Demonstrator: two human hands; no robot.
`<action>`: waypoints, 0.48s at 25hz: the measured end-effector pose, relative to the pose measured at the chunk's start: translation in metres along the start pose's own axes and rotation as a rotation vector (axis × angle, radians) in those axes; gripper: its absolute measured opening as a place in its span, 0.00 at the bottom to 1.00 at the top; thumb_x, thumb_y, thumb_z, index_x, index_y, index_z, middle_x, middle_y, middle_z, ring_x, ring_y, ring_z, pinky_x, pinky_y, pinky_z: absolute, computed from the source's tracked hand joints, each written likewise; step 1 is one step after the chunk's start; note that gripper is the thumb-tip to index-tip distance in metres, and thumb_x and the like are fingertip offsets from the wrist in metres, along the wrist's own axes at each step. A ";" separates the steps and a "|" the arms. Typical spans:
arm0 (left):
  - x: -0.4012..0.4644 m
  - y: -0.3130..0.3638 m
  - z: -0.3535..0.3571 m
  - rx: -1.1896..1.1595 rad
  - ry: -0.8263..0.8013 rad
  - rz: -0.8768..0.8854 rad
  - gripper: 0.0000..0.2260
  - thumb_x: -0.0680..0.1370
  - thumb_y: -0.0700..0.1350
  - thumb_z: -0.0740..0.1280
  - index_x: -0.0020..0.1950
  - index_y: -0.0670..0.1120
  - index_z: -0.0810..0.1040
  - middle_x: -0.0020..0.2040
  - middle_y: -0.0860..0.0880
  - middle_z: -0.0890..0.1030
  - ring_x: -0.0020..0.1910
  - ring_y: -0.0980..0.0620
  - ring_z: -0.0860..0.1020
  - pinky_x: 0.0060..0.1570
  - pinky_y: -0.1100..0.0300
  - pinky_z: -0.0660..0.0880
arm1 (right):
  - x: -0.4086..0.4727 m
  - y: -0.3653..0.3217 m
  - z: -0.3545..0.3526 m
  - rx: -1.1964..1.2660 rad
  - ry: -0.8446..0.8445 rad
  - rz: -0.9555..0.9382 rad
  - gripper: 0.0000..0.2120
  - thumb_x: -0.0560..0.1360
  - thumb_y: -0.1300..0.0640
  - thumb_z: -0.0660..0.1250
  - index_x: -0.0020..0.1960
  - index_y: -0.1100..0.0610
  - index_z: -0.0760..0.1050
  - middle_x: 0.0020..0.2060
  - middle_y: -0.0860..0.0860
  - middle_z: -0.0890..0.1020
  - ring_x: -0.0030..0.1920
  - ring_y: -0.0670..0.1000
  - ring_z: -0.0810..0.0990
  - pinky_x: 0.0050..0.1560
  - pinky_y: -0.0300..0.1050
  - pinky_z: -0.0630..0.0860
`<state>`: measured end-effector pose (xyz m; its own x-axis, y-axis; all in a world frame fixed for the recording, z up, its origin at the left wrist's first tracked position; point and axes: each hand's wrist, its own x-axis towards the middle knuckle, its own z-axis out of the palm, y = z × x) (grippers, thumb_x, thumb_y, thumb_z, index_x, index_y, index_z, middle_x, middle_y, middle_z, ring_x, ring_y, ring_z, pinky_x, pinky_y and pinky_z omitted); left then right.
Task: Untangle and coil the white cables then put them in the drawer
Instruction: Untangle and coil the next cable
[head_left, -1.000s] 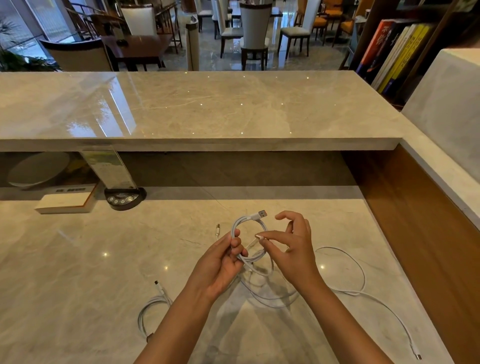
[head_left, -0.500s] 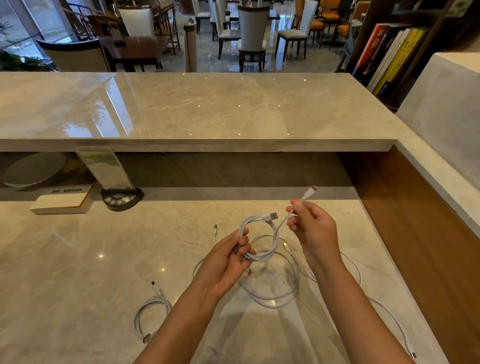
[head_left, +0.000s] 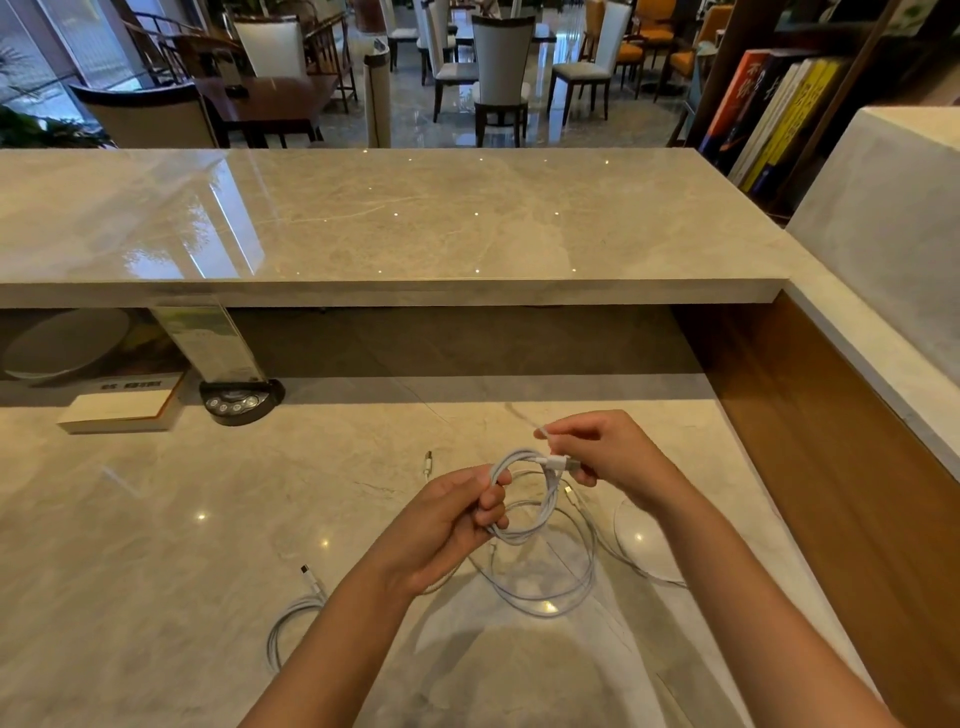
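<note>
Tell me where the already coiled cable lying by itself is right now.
In the head view, the coiled cable lies on the lower counter at lower left, beside the left forearm and apart from the cables near the hands.

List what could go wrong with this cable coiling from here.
1. The small white cable coil, pinched only at its edge by the left hand, could spring open if the right hand drops the plug end.
2. Loose white cable loops on the marble counter lie directly beneath and might snag it.
</note>
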<state>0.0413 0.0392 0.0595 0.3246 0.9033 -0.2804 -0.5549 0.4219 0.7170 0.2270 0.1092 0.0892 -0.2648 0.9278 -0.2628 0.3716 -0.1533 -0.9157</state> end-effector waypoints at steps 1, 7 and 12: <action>-0.002 0.005 -0.001 0.090 -0.031 -0.007 0.10 0.78 0.38 0.58 0.45 0.40 0.78 0.30 0.50 0.70 0.27 0.57 0.68 0.38 0.63 0.75 | 0.002 -0.007 -0.007 -0.163 -0.151 -0.002 0.09 0.75 0.65 0.65 0.51 0.60 0.82 0.30 0.54 0.80 0.23 0.44 0.71 0.26 0.35 0.69; -0.005 0.024 0.009 0.468 0.011 0.015 0.13 0.81 0.37 0.54 0.51 0.37 0.77 0.30 0.51 0.74 0.28 0.57 0.69 0.38 0.64 0.76 | 0.007 -0.039 -0.031 -0.491 -0.627 -0.002 0.09 0.75 0.65 0.64 0.50 0.59 0.83 0.34 0.56 0.81 0.26 0.45 0.72 0.30 0.36 0.71; -0.001 0.012 0.004 0.338 0.138 0.054 0.13 0.80 0.37 0.56 0.54 0.40 0.80 0.30 0.49 0.73 0.27 0.57 0.70 0.36 0.64 0.76 | 0.009 -0.025 -0.024 -0.269 -0.569 -0.017 0.10 0.76 0.66 0.63 0.50 0.60 0.82 0.34 0.55 0.80 0.28 0.45 0.70 0.29 0.35 0.69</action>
<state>0.0374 0.0426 0.0711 0.1823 0.9352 -0.3036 -0.2768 0.3452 0.8968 0.2359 0.1299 0.1172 -0.6774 0.5914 -0.4374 0.5544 0.0196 -0.8320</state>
